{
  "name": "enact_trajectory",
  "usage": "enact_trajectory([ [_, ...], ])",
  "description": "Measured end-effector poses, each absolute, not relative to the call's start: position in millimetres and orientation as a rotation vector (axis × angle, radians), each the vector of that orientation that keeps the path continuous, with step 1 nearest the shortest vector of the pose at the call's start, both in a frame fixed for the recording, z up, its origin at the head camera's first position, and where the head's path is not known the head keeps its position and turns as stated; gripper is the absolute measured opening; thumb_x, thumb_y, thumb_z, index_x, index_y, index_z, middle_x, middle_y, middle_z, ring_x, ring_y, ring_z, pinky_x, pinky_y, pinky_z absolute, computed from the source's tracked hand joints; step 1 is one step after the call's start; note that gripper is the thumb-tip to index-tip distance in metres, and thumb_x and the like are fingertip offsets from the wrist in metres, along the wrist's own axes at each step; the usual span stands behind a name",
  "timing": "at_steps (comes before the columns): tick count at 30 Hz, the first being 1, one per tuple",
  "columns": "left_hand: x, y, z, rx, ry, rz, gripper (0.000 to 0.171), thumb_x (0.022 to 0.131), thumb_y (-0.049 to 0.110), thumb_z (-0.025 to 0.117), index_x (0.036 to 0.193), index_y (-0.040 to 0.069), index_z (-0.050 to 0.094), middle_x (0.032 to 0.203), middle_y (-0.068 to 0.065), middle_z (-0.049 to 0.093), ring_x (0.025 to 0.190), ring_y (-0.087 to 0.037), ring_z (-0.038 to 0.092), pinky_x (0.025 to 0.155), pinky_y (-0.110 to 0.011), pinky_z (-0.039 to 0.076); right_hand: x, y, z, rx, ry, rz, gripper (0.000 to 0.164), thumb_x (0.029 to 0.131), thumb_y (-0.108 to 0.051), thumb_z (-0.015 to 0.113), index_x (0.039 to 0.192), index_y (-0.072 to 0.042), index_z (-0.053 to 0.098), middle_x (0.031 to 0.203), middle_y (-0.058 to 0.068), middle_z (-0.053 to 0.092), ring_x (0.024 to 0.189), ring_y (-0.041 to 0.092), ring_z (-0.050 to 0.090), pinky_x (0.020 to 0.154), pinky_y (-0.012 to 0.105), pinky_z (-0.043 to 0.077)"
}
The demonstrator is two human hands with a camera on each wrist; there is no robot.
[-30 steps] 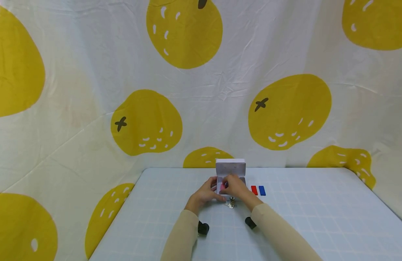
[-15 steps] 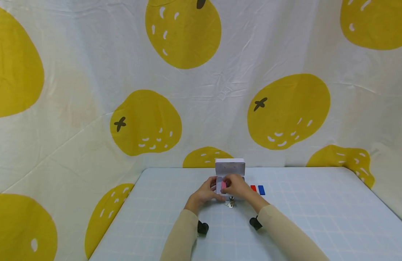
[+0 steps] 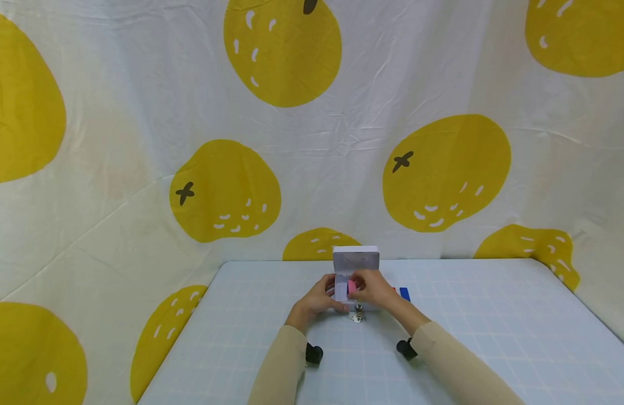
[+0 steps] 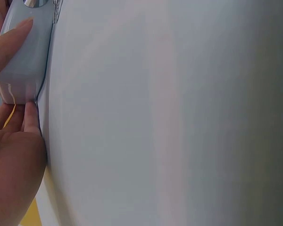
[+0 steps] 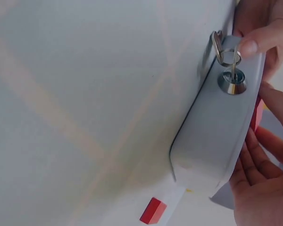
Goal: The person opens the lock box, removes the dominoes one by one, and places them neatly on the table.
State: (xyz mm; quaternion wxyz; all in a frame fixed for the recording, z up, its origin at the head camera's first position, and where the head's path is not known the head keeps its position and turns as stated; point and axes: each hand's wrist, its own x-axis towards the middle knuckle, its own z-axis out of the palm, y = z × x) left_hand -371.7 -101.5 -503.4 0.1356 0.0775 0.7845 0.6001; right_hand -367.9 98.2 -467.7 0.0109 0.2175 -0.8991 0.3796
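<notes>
A small pale lockbox (image 3: 356, 260) stands at the back of the table with its lid raised. My left hand (image 3: 315, 302) grips its left end, thumb on the front wall and fingers around the side. In the head view, my right hand (image 3: 373, 289) pinches a pink block (image 3: 351, 287) over the inside of the box. The right wrist view shows only a sliver of that block (image 5: 256, 114) behind the front wall. A key sits in the front lock (image 5: 232, 81), with a ring and another key hanging from it.
To the right of the box lie a blue block (image 3: 404, 294) and a red block (image 5: 153, 211), the red one mostly hidden by my right hand in the head view. A pale checked cloth (image 3: 474, 332) covers the table. A fruit-print curtain (image 3: 332, 185) hangs behind.
My right hand has shifted right with the pink block, and more of the box's inside shows at left. The red block is now mostly covered. My left hand keeps its hold.
</notes>
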Motion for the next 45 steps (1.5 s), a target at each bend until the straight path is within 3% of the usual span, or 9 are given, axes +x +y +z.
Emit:
enact_trajectory([
  [9,-370,-101,-504,0.197,2.288,1.715,0.095,0.071,0.002,0.093,0.151,0.015,0.042,0.161,-0.01,0.039,0.149,-0.036,0.035,0.121,-0.053,0.031,-360,111,-464,0.733,-2.781,1.144,0.029,0.084,-0.006,0.084,0.107,0.002,0.069,0.088,0.007,0.066,0.08,0.02,0.058,0.072,0.029,0.054],
  [23,-373,-102,-505,0.186,2.284,1.724,0.097,0.069,0.005,0.094,0.151,0.016,0.043,0.161,-0.01,0.039,0.148,-0.036,0.036,0.121,-0.053,0.031,-355,127,-456,0.725,-2.747,1.096,0.03,0.081,-0.008,0.087,0.104,-0.001,0.069,0.088,0.003,0.065,0.083,0.021,0.06,0.075,0.032,0.055],
  [45,-370,-99,-502,0.162,2.336,1.675,0.1,0.069,0.009,0.096,0.152,0.018,0.042,0.162,-0.009,0.038,0.149,-0.035,0.036,0.121,-0.053,0.031,-356,166,-465,0.694,-2.754,1.044,0.029,0.082,-0.007,0.085,0.103,0.002,0.068,0.083,0.005,0.062,0.079,0.026,0.058,0.065,0.026,0.049],
])
